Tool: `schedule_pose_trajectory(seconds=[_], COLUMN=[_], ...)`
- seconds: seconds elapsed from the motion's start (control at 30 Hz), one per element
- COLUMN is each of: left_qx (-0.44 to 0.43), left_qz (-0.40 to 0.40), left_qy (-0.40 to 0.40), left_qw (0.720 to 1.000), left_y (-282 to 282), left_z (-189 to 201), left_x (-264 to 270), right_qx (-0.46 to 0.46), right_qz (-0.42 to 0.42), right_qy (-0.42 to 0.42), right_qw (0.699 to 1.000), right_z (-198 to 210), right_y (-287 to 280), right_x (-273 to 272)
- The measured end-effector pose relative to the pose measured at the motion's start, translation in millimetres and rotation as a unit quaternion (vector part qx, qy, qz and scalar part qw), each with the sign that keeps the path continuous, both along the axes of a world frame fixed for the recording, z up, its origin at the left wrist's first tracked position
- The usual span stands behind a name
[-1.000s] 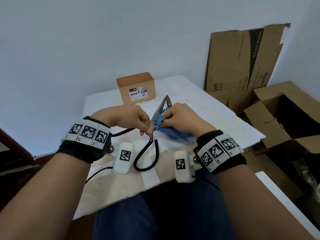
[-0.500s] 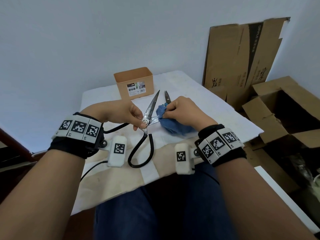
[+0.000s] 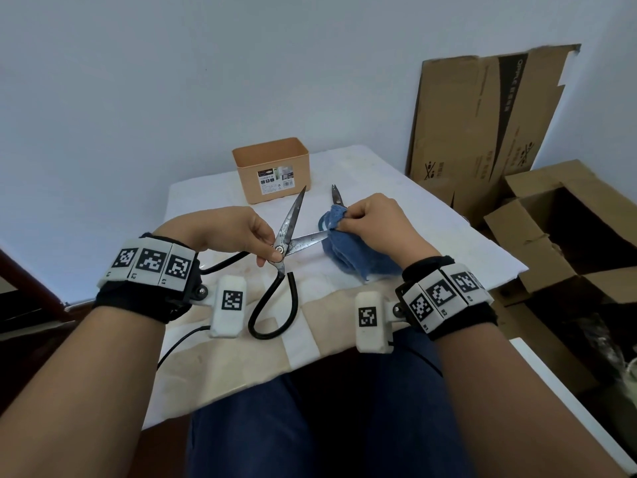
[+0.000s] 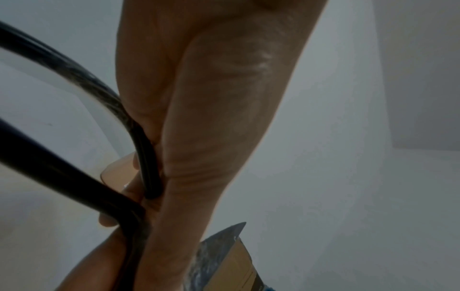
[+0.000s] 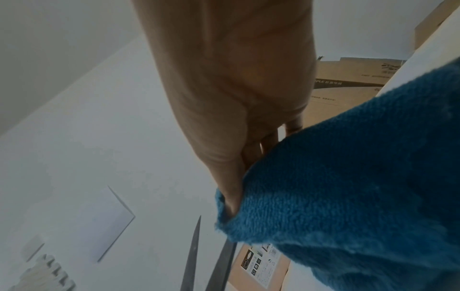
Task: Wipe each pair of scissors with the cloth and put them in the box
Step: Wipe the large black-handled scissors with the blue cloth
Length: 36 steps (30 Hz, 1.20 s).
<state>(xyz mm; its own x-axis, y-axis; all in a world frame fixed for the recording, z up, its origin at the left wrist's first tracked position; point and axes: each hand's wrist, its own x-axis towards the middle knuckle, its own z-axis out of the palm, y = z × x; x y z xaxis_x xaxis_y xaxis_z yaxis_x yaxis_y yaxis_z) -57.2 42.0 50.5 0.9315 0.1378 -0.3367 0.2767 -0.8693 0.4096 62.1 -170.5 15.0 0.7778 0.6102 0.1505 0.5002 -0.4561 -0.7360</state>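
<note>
The left hand (image 3: 238, 232) pinches the large steel scissors with looped black handles (image 3: 287, 248) at the pivot, thumb and forefinger closed on the metal there. The left wrist view shows one black handle loop (image 4: 74, 82) pressed against that hand's palm side. The blades stand spread apart: one points toward 12 o'clock, up at the small orange plastic box with a printed label (image 3: 272, 169), and the other runs toward 3 o'clock into the blue terry cloth (image 3: 351, 250). The handle loops hang toward 6 o'clock above the white, stained padded tabletop (image 3: 431, 229).

The right hand (image 3: 375, 225) grips the bunched cloth, fingers curled round its upper fold and closed over the horizontal blade; from the right wrist the cloth (image 5: 348, 187) fills the lower right, with the thumb tucked into its edge. A second dark metal tip (image 3: 336, 196) pokes out at 12 o'clock from behind the cloth, possibly another pair of scissors, though the rest is hidden.

The box sits at the table's far edge, at 12 o'clock from the hands. Flattened brown cardboard (image 3: 482, 132) leans on the wall at 2 o'clock, with an open cardboard carton (image 3: 537, 222) at 3 o'clock.
</note>
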Motion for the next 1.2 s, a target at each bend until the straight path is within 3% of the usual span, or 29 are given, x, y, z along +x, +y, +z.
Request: schedule_pose_trajectory(seconds=[0.2,0.33,0.5,0.77,0.93,1.07,1.13,1.2], left_qx=[0.002,0.006,0.000,-0.061,-0.075,-0.092,-0.098,-0.104], left_qz=[0.027,0.049,0.064,0.100,0.109,0.109,0.107,0.105], left_qy=[-0.009,-0.026,-0.050,-0.086,-0.086,-0.084,-0.081,-0.077], left_qw=[1.000,0.998,0.997,0.989,0.987,0.986,0.986,0.986], left_y=[9,11,6,-2,-7,-12,-13,-13], left_z=[-5,-10,-13,-32,-40,-41,-41,-42], left_x=[-7,-10,-13,-17,-15,-13,-12,-12], right_qx=[0.051,0.061,0.144,0.002,-0.135,-0.278,-0.278,-0.210], right_qz=[-0.113,-0.146,-0.140,-0.140,-0.151,-0.129,-0.132,-0.145], right_qy=[-0.003,0.000,0.145,0.172,0.117,0.052,0.046,0.057], right_qw=[0.992,0.987,0.969,0.975,0.972,0.950,0.950,0.965], right_z=[-10,-10,-9,-20,-23,-33,-35,-33], right_y=[0,-1,5,-10,-25,-30,-31,-32], right_x=[9,13,15,21,28,33,35,34])
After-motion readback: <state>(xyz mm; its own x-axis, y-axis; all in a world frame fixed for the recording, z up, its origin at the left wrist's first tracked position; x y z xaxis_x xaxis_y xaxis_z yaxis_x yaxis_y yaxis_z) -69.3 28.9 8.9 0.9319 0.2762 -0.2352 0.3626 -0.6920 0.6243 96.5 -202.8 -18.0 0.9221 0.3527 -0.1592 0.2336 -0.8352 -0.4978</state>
